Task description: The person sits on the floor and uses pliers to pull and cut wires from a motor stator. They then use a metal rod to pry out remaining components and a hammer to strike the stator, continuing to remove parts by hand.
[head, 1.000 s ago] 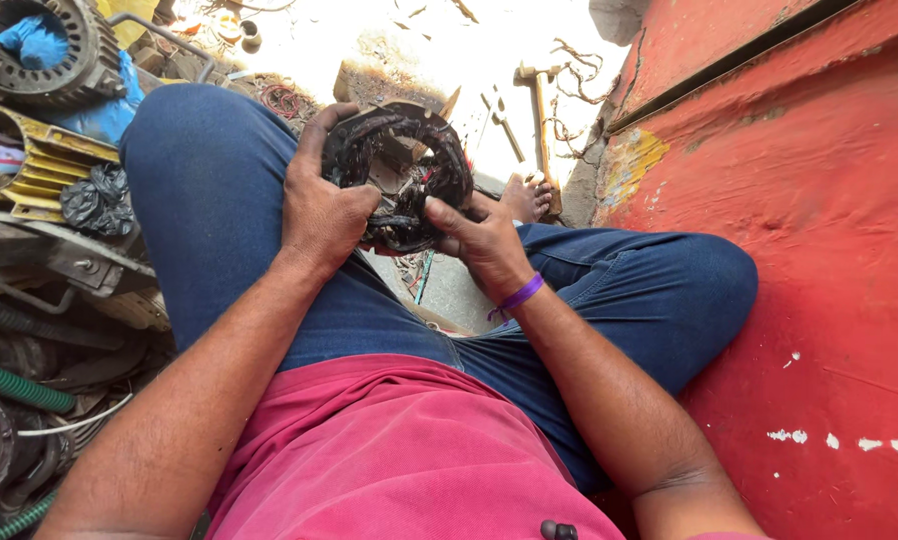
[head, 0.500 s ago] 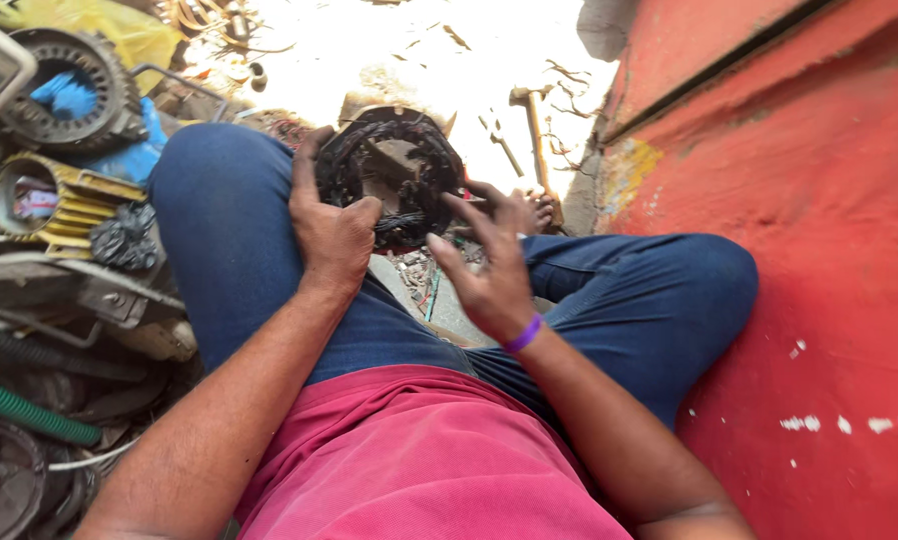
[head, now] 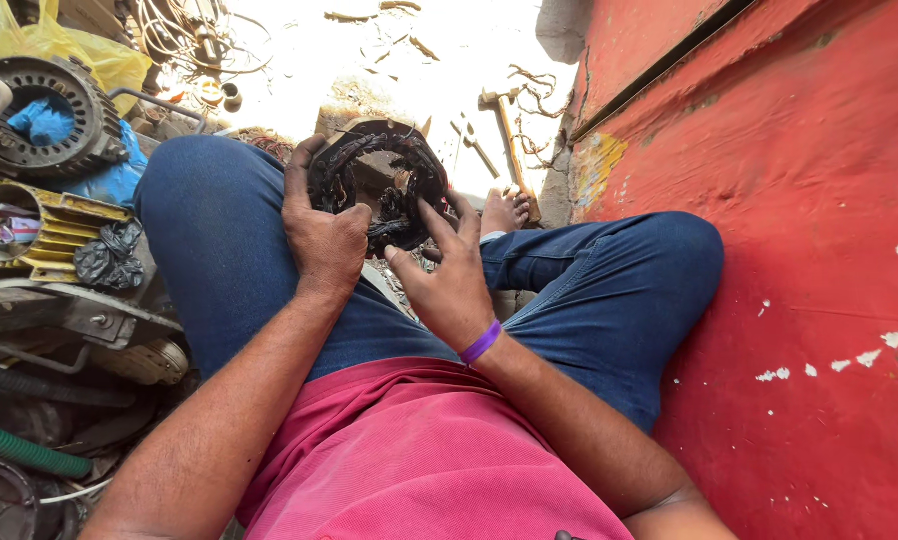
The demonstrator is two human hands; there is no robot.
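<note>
Upright, black motor winding ring [head: 377, 185], opening camera-ward

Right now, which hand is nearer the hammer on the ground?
Right. The right hand sits on the black winding ring, just below the hammer; the left hand grips the ring's far side.

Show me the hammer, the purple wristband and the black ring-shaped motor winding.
hammer [head: 510, 135]: head view, on its wooden handle.
purple wristband [head: 481, 342]: head view, middle of the band.
black ring-shaped motor winding [head: 424, 165]: head view, its upper right rim.

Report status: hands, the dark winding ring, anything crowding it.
Left hand grips black ring-shaped motor winding. Right hand open, fingertips on its lower edge. Ring sits between blue-trousered knees.
</note>
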